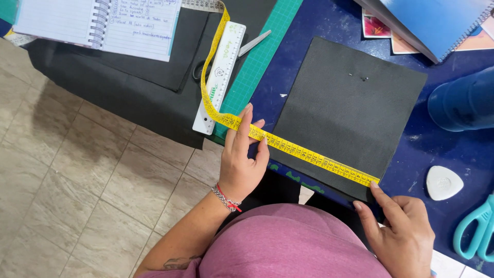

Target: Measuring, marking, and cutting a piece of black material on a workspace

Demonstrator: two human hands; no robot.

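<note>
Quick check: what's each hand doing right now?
Left hand: fingers pin the yellow measuring tape on the black fabric piece.
Right hand: fingertip holds the tape's end at the fabric's corner.

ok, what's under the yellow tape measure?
The yellow tape measure lies along the dark fabric square's near edge, pinned by both hands; farther up it crosses the white ruler. Fabric beneath is covered.

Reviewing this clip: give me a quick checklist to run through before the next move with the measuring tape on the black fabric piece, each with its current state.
1. Yellow measuring tape lies flat along the near edge of the black fabric piece: ok.
2. Right hand pins the tape end at the fabric corner: ok.
3. Left hand presses the tape at the opposite edge: ok.
4. Tape taut between the hands: ok.
5. Reading at the left fingers: cannot tell, too small.
6. Tailor's chalk beside the right hand: ok.
</note>
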